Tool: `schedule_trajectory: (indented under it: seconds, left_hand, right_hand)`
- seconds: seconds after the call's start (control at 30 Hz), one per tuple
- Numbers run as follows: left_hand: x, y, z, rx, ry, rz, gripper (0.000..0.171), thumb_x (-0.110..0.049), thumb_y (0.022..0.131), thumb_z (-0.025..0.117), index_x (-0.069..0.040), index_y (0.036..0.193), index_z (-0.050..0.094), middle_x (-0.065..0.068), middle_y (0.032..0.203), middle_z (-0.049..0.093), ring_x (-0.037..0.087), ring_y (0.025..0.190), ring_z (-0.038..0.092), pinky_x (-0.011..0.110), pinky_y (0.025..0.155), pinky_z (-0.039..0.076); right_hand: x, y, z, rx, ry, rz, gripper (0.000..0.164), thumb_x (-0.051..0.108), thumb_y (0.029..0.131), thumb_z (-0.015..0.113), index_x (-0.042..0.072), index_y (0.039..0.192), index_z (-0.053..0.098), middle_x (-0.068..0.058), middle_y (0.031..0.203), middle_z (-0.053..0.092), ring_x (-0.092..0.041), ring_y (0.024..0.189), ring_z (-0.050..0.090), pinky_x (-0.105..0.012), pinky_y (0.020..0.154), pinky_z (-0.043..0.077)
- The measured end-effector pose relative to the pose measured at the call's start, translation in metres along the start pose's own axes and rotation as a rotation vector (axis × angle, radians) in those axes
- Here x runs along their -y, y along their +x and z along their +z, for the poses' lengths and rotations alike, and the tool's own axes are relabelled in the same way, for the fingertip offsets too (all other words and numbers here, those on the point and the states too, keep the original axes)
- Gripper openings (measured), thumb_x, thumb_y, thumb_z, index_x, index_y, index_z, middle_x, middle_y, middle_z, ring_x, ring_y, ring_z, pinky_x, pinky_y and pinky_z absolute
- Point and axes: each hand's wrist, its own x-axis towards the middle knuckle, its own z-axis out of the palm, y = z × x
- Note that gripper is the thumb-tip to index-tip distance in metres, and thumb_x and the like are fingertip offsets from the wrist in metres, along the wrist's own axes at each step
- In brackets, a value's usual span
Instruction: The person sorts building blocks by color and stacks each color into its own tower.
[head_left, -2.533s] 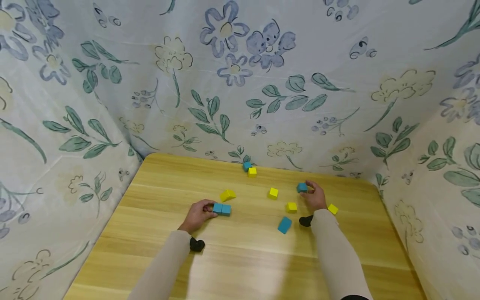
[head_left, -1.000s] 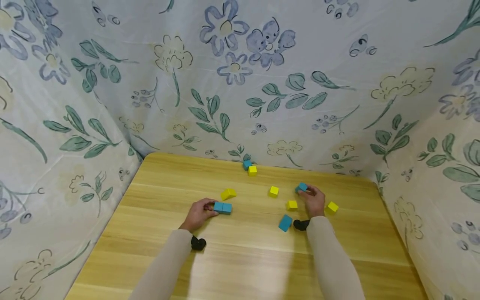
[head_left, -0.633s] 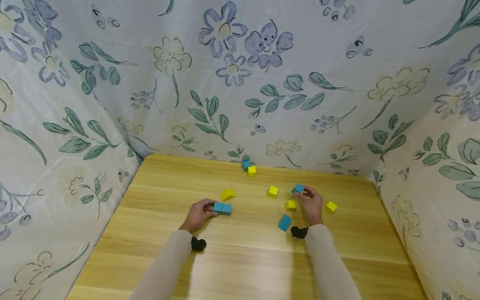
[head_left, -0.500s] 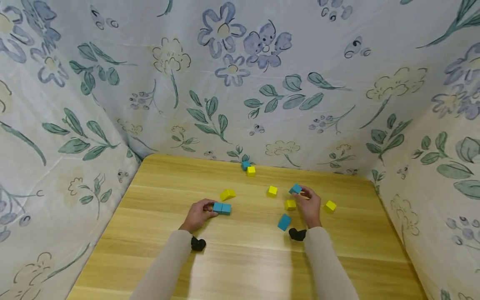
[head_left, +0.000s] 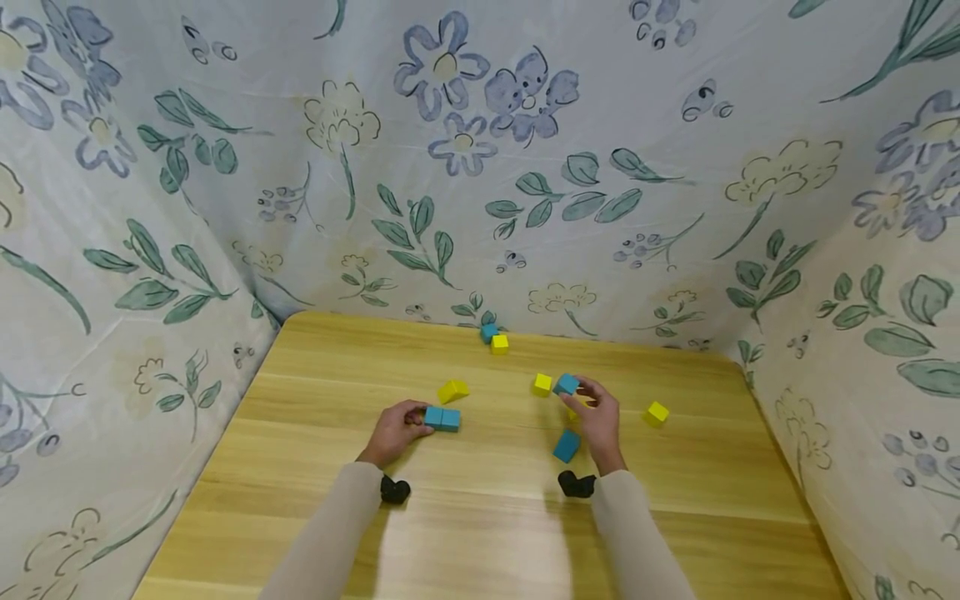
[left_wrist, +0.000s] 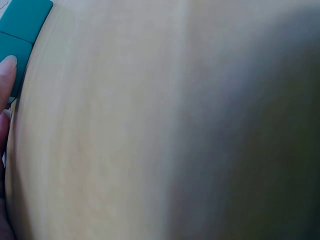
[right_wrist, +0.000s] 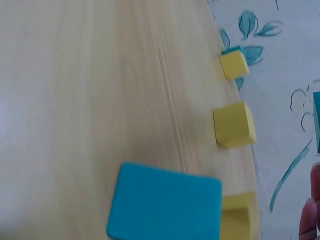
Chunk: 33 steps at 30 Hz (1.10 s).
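My left hand [head_left: 394,432] pinches the left one of two blue blocks [head_left: 442,419] that sit side by side on the table. In the left wrist view a fingertip [left_wrist: 7,70] lies against the nearer blue block, and a seam parts the pair. To the right, my right hand [head_left: 602,423] pinches a blue cube [head_left: 566,384], which looks raised off the table. Only a sliver of that cube [right_wrist: 317,120] shows at the right wrist view's edge. Below this hand lie a partly hidden yellow block [right_wrist: 239,215] and a larger blue block [head_left: 567,446].
A yellow cube [head_left: 542,384] lies just left of the held cube. A yellow wedge-like block [head_left: 453,391] lies behind the blue pair. Another yellow cube [head_left: 499,344] stands by a blue block [head_left: 489,332] at the back edge. One yellow cube [head_left: 656,414] lies far right. Floral cloth [head_left: 420,208] surrounds the wooden table [head_left: 480,533].
My right hand has carried the blue cube leftward, from beyond the yellow blocks to beside one of them, over another. My left hand keeps its hold on the blue pair's left block.
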Motion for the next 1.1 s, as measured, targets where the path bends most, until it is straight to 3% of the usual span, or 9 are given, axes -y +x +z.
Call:
schedule_trajectory:
  seconds: [0.27,0.63,0.9,1.1]
  left_hand:
    - [-0.003,0.0,-0.002,-0.008,0.001,0.004,0.035,-0.01,0.079,0.079,-0.006,0.113,0.068,0.0,0.085,0.063,0.014,0.079,0.057,0.033,0.074,0.049]
    - [-0.005,-0.001,-0.001,-0.017,-0.014,-0.003,0.036,-0.009,0.078,0.08,-0.005,0.112,0.069,0.0,0.083,0.063,0.013,0.078,0.057,0.034,0.074,0.049]
    - [-0.003,-0.002,-0.001,-0.014,0.003,0.01,0.035,-0.009,0.079,0.08,-0.006,0.112,0.069,-0.001,0.083,0.063,0.013,0.078,0.057,0.033,0.074,0.049]
    - [-0.003,-0.001,0.0,-0.011,0.003,0.002,0.035,-0.008,0.078,0.08,-0.004,0.112,0.069,-0.001,0.083,0.063,0.014,0.078,0.057,0.032,0.074,0.048]
  right_hand:
    - [0.008,-0.014,0.024,0.071,0.029,-0.068,0.036,0.013,0.084,0.076,0.003,0.117,0.066,-0.015,0.113,0.063,-0.032,0.106,0.053,-0.04,0.088,0.035]
    - [0.021,-0.036,0.069,0.173,0.051,-0.058,0.034,0.016,0.083,0.077,0.009,0.115,0.068,-0.009,0.113,0.065,-0.035,0.107,0.053,-0.039,0.088,0.035]
    - [0.028,-0.045,0.102,0.234,0.097,-0.104,0.034,0.005,0.083,0.075,0.001,0.116,0.067,-0.018,0.115,0.064,-0.043,0.106,0.053,-0.05,0.088,0.036]
    - [0.033,-0.053,0.121,0.254,0.074,-0.15,0.034,0.012,0.084,0.076,0.004,0.116,0.067,-0.012,0.113,0.065,-0.036,0.103,0.056,-0.043,0.086,0.038]
